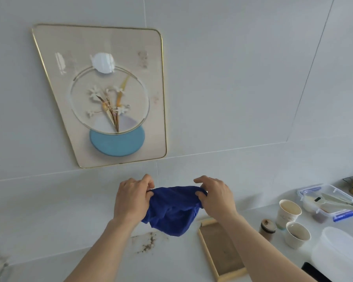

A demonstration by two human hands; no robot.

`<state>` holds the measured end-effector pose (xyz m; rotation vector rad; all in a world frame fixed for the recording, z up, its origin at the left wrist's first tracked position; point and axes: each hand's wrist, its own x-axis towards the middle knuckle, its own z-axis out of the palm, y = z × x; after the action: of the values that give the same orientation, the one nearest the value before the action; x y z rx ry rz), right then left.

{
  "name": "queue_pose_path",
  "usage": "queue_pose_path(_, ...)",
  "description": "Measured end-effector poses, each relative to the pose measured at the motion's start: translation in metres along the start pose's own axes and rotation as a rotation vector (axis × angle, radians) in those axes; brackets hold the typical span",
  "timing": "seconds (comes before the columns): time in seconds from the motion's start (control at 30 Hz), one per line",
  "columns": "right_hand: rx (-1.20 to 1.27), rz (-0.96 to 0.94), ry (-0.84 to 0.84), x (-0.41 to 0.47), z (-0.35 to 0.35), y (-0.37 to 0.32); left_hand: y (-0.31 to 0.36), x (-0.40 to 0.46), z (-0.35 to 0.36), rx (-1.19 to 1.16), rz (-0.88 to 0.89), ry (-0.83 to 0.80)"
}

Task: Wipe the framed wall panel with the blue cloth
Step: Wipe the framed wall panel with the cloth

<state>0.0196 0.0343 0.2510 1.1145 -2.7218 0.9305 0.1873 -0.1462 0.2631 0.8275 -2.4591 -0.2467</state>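
- A framed wall panel, gold-edged with rounded corners, hangs on the pale wall at upper left; its glossy face carries a ring, dried flowers and a blue disc, with glare patches and faint smudges near the top; nothing touches it, so the wiping appears not yet begun.
- Below it, a scatter of brown crumbs marks the white tabletop just beneath the cloth.
- The left hand is raised over the tabletop, below the panel's lower edge; its fingers are curled and pinch the left upper edge of the blue cloth.
- The blue cloth hangs bunched between both hands, clear of the tabletop and well below the panel; held by two edges, it seems to be in the course of being spread or folded into a pad before it goes to the glass.
- The right hand grips the opposite edge; thumb and curled fingers pinch the fabric, with the index finger lifted slightly free.
- A shallow wooden tray lies on the tabletop under the right forearm.
- Further right stand a small dark jar, two stained paper cups and a clear plastic box with utensils inside; a white lidded tub sits at the edge of view.
- The room is plain; large pale wall tiles with thin seams, soft even light.
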Motion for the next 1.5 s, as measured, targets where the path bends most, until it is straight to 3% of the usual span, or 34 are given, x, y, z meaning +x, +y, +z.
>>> queue_pose_path(0.17,0.139,-0.011,-0.009,0.002,0.001,-0.048,-0.03,-0.005,-0.04,-0.001,-0.054,0.039)
queue_pose_path(0.33,0.587,0.104,-0.046,0.006,-0.002,-0.098,-0.04,-0.004,-0.072,-0.113,-0.084,0.064)
queue_pose_path(0.57,0.977,0.106,-0.092,0.01,-0.012,-0.152,-0.015,0.008,-0.101,-0.272,0.078,0.055)
queue_pose_path(0.97,1.12,0.059,-0.139,0.009,-0.04,-0.146,0.01,0.033,-0.105,-0.386,0.095,0.213)
queue_pose_path(1.07,1.082,0.209,-0.127,0.012,-0.041,-0.134,0.021,0.042,-0.108,-0.536,0.075,0.29)
queue_pose_path(1.2,1.171,0.422,-0.405,0.016,-0.035,-0.114,0.036,0.052,-0.11,-0.649,0.119,0.347)
queue_pose_path(1.37,1.612,0.361,-0.546,0.022,-0.027,-0.126,0.044,0.046,-0.09,-0.606,0.171,0.277)
queue_pose_path(1.5,1.534,0.224,-0.428,0.024,-0.037,-0.132,0.032,0.036,-0.072,-0.534,0.206,0.207)
